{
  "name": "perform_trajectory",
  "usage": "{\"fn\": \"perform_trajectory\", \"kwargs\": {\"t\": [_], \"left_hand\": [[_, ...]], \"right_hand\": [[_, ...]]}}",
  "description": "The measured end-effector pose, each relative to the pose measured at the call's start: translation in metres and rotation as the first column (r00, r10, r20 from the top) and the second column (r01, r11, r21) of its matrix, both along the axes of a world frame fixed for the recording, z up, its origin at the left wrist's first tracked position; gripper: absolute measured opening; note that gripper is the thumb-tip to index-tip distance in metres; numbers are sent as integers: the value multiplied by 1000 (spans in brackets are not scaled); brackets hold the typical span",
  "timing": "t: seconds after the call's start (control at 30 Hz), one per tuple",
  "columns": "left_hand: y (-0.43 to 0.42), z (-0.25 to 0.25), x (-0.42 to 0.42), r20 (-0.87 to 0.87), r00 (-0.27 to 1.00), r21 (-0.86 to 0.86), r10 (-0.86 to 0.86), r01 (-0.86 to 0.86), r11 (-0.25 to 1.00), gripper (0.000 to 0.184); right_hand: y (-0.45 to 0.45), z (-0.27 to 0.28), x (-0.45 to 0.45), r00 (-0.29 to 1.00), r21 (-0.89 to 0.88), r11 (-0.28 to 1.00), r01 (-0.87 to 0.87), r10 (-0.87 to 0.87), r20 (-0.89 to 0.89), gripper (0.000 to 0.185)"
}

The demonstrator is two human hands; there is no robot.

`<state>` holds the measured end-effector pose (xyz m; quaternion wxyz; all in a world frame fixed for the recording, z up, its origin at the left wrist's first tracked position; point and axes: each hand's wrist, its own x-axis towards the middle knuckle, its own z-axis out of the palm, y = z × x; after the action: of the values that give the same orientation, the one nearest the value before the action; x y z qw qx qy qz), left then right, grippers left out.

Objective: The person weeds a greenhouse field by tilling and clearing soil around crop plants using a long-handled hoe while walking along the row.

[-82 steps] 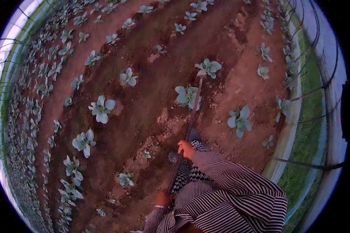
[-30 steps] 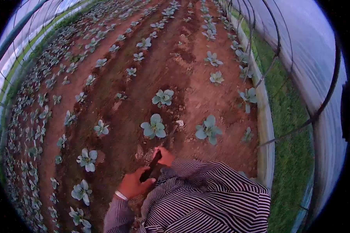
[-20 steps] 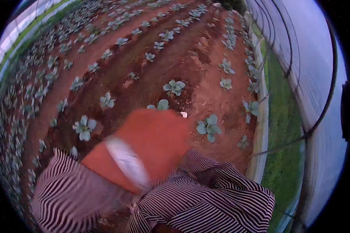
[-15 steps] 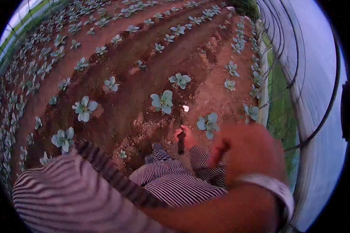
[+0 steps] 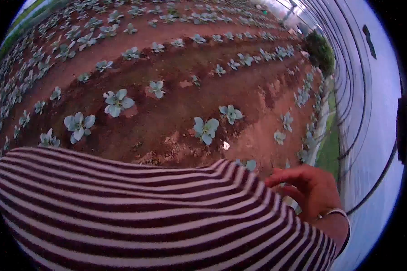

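My left arm, in a striped sleeve, stretches across the lower part of the view and fills much of it. At the right, my left hand is bent back toward the left, with a pale band round the wrist. Its fingers are curved and apart from the thumb, and nothing shows between them; the fingertips end at the sleeve's edge. My right hand and the long-handled tool are out of sight. Just beyond the sleeve stand a leafy plant and a small white object on the soil.
Rows of leafy plants run over reddish-brown soil into the distance. Along the right side are a grass strip, dark curved hoops and a pale plastic wall. A dark bush stands at the far end.
My left hand left the tool's dark handle and swung across to the right, its sleeve now covering the lower view. My right hand, earlier on the handle, is now hidden. The view has turned rightward.
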<state>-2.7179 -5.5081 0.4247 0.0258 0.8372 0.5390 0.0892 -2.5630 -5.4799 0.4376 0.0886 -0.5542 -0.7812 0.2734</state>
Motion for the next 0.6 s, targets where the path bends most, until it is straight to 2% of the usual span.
{"fn": "perform_trajectory", "kwargs": {"t": [0.2, 0.43, 0.6], "left_hand": [[-18, -5, -20, 6, 992, -49, 125, -124, 991, 32], [-33, -4, -35, -4, 969, -89, 245, -245, 966, 33], [-32, -1, -23, -28, 966, -100, 256, -257, 961, 33]], "right_hand": [[-15, 51, -25, 975, -45, 988, -149, 139, -171, 10], [-30, 38, -17, 901, -110, 946, -304, 248, -357, 6], [-31, 30, -27, 893, -141, 970, -197, 118, -434, 5]]}}
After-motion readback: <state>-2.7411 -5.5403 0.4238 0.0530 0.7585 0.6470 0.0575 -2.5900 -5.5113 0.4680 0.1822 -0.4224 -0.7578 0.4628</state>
